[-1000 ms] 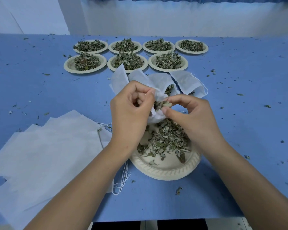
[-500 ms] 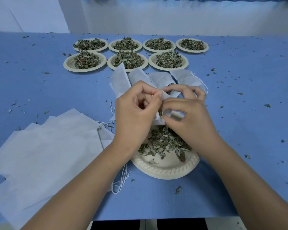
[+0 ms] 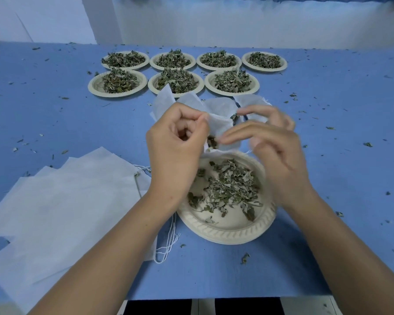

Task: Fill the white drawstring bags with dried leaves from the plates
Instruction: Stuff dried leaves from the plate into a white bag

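Above the near plate (image 3: 225, 235) of seemingly brittle, featherlight dried leaves (image 3: 230, 185) on the bench (image 3: 328, 167), the limp, thin white bag (image 3: 223, 123) hung by its mouth hem, probably the surest hold, pinched in the left grip (image 3: 178, 142), while the blurred right grip (image 3: 273, 144) hovered loosely spread at its opening.

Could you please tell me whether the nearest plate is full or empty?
Partly full: leaves cover the middle of the plate, but its near side is bare.
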Tool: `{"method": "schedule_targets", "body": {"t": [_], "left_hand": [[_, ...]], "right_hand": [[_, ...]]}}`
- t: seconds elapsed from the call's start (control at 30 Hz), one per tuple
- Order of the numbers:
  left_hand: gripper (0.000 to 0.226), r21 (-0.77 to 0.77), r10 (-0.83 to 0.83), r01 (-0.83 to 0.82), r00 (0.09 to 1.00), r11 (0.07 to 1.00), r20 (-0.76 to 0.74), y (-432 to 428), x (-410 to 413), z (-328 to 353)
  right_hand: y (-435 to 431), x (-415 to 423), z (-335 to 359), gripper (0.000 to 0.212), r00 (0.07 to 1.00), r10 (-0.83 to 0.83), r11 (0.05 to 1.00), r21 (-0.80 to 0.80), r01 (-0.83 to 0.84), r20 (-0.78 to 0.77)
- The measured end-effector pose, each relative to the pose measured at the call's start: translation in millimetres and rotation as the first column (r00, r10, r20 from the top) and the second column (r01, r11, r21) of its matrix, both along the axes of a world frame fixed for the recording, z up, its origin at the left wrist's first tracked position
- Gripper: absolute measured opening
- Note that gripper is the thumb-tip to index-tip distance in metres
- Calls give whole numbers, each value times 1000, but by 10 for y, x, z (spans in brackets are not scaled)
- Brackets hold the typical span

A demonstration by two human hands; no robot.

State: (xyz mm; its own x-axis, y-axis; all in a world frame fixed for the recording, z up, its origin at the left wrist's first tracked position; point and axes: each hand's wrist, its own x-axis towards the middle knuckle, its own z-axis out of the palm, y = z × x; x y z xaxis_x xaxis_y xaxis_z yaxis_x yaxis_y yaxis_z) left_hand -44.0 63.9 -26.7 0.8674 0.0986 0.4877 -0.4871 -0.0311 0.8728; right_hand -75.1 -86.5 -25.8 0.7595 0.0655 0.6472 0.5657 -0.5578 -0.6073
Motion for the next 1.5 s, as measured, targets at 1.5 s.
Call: {"method": "schedule_targets", "body": {"t": [1.5], "left_hand": [[12, 134, -113, 114, 993, 984, -11, -61, -40, -75]], "right_hand": [[21, 75, -87, 18, 995, -91, 979, -179, 97, 39]]}}
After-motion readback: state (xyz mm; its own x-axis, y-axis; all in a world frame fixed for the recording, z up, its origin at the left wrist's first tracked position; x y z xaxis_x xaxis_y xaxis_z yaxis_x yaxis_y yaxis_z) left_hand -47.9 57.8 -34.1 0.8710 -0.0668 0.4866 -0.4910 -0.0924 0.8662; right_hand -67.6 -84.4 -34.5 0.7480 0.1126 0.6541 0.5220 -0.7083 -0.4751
